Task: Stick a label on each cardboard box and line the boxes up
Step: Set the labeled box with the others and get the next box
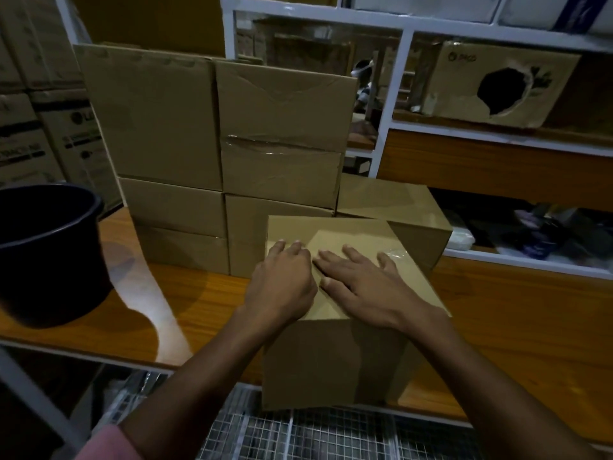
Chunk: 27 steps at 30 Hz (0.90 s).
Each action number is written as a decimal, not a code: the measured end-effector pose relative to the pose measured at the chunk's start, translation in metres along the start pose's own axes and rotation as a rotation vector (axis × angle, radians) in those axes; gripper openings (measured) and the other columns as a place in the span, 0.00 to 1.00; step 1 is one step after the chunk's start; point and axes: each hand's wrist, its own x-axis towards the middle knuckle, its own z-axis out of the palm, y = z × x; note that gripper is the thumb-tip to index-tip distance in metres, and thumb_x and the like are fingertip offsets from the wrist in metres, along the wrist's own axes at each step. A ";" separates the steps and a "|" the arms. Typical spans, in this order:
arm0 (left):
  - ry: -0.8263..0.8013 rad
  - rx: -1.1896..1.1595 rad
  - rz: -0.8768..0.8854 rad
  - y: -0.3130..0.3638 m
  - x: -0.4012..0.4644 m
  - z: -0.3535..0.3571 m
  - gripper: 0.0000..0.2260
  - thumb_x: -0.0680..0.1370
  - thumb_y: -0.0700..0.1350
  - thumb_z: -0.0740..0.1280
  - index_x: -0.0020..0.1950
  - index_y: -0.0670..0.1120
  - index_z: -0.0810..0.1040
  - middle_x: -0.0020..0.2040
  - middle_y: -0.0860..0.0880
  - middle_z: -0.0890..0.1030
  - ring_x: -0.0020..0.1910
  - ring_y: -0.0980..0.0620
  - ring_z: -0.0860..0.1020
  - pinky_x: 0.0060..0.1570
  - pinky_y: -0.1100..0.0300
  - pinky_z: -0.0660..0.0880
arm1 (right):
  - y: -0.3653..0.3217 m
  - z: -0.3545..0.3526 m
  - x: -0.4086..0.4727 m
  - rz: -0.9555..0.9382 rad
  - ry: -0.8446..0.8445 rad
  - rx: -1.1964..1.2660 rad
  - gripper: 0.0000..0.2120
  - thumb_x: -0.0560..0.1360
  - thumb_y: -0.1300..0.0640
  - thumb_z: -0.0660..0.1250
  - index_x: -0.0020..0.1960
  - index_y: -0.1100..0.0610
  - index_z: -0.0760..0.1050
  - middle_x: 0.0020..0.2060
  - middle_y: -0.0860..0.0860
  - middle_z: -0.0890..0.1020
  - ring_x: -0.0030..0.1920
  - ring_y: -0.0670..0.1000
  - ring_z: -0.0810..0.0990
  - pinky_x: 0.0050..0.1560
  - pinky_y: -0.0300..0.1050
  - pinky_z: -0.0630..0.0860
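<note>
Cardboard box (331, 353), at the wooden table's (205, 300) front edge, is pressed by both hands: left hand (282, 280) fingers curled, right hand (358, 287) fingers spread flat. Its overhang suggests it could be tipped.

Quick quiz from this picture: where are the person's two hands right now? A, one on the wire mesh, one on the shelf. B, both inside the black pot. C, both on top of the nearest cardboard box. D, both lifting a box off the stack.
C: the left hand and the right hand both lie on the top face of the nearest cardboard box, the right with fingers spread flat.
</note>
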 end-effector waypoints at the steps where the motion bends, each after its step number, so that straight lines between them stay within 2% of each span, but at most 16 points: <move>1: 0.001 0.000 -0.001 0.000 0.000 -0.001 0.20 0.83 0.46 0.54 0.75 0.43 0.68 0.78 0.46 0.65 0.79 0.43 0.59 0.73 0.42 0.66 | -0.002 0.001 0.001 0.044 0.003 -0.027 0.28 0.83 0.35 0.43 0.81 0.39 0.50 0.81 0.39 0.49 0.82 0.48 0.45 0.76 0.69 0.42; 3: 0.013 -0.003 -0.004 -0.001 0.000 -0.001 0.21 0.83 0.46 0.55 0.75 0.43 0.69 0.78 0.46 0.66 0.79 0.43 0.60 0.73 0.43 0.66 | -0.005 0.002 0.001 0.137 0.059 -0.059 0.29 0.82 0.35 0.45 0.80 0.43 0.57 0.81 0.43 0.54 0.82 0.52 0.51 0.76 0.70 0.46; 4: 0.018 -0.005 -0.005 -0.002 0.000 -0.002 0.20 0.83 0.46 0.55 0.74 0.43 0.69 0.78 0.46 0.67 0.78 0.43 0.61 0.73 0.44 0.67 | -0.007 0.003 -0.002 0.166 0.124 -0.087 0.28 0.82 0.36 0.46 0.78 0.45 0.64 0.80 0.45 0.62 0.80 0.53 0.58 0.76 0.68 0.49; 6: 0.018 -0.009 -0.011 -0.001 0.000 -0.001 0.20 0.83 0.45 0.55 0.74 0.43 0.70 0.78 0.46 0.67 0.78 0.43 0.61 0.72 0.43 0.67 | -0.010 0.006 -0.010 0.181 0.321 -0.136 0.26 0.81 0.40 0.48 0.67 0.48 0.77 0.67 0.50 0.79 0.68 0.52 0.74 0.75 0.63 0.58; 7: 0.016 -0.010 -0.014 -0.001 0.000 -0.001 0.20 0.83 0.45 0.55 0.74 0.43 0.70 0.78 0.46 0.66 0.78 0.43 0.60 0.72 0.43 0.67 | -0.010 0.008 -0.014 0.165 0.402 -0.118 0.26 0.81 0.41 0.48 0.62 0.49 0.80 0.61 0.50 0.83 0.61 0.51 0.79 0.74 0.60 0.62; 8: 0.014 -0.009 -0.014 -0.001 -0.001 -0.002 0.19 0.83 0.44 0.55 0.74 0.43 0.70 0.78 0.46 0.66 0.79 0.43 0.60 0.72 0.43 0.67 | -0.009 0.009 -0.018 0.132 0.435 -0.074 0.27 0.80 0.41 0.47 0.60 0.49 0.81 0.58 0.50 0.84 0.58 0.50 0.80 0.73 0.59 0.65; 10: 0.011 -0.005 -0.008 -0.001 -0.002 -0.002 0.19 0.83 0.45 0.55 0.73 0.43 0.70 0.79 0.46 0.66 0.79 0.43 0.60 0.72 0.43 0.67 | -0.005 0.009 -0.022 0.037 0.354 0.034 0.31 0.78 0.38 0.45 0.65 0.48 0.79 0.66 0.48 0.80 0.68 0.49 0.76 0.75 0.59 0.62; 12: 0.000 -0.007 -0.002 -0.001 -0.001 -0.002 0.19 0.83 0.46 0.55 0.73 0.43 0.70 0.79 0.45 0.66 0.79 0.42 0.59 0.72 0.42 0.67 | -0.003 0.006 -0.022 -0.024 0.201 0.047 0.32 0.78 0.35 0.42 0.74 0.44 0.71 0.75 0.42 0.69 0.78 0.47 0.62 0.78 0.61 0.53; 15: -0.013 -0.004 -0.001 -0.001 -0.002 -0.004 0.20 0.83 0.47 0.56 0.74 0.44 0.70 0.79 0.46 0.65 0.79 0.43 0.59 0.72 0.42 0.67 | -0.002 0.004 -0.012 0.021 0.059 -0.002 0.30 0.80 0.34 0.42 0.80 0.39 0.56 0.80 0.38 0.55 0.81 0.48 0.48 0.77 0.69 0.45; 18: -0.022 0.000 -0.005 0.000 -0.004 -0.007 0.20 0.83 0.47 0.56 0.74 0.44 0.69 0.79 0.46 0.65 0.79 0.43 0.59 0.71 0.42 0.66 | -0.003 0.005 -0.004 0.125 0.026 -0.048 0.31 0.81 0.33 0.42 0.82 0.42 0.50 0.82 0.41 0.49 0.82 0.50 0.45 0.75 0.72 0.45; 22: -0.016 0.001 -0.008 0.001 -0.006 -0.008 0.20 0.84 0.46 0.55 0.74 0.44 0.69 0.79 0.46 0.64 0.79 0.43 0.58 0.71 0.43 0.66 | -0.006 0.009 -0.009 0.239 0.122 -0.087 0.34 0.80 0.34 0.42 0.81 0.50 0.56 0.82 0.47 0.54 0.82 0.51 0.50 0.76 0.70 0.48; 24: -0.016 0.009 -0.008 0.001 -0.007 -0.008 0.20 0.84 0.46 0.55 0.75 0.43 0.69 0.79 0.46 0.64 0.79 0.43 0.58 0.71 0.42 0.66 | -0.007 0.008 -0.014 0.172 0.150 -0.087 0.37 0.77 0.34 0.39 0.80 0.51 0.60 0.81 0.48 0.58 0.81 0.51 0.53 0.76 0.68 0.51; 27: -0.024 0.002 -0.007 0.003 -0.007 -0.009 0.19 0.84 0.46 0.55 0.74 0.43 0.70 0.79 0.46 0.64 0.79 0.42 0.58 0.70 0.41 0.66 | -0.003 0.006 -0.012 0.058 0.062 -0.056 0.34 0.78 0.35 0.40 0.81 0.46 0.56 0.81 0.43 0.54 0.82 0.51 0.49 0.76 0.69 0.46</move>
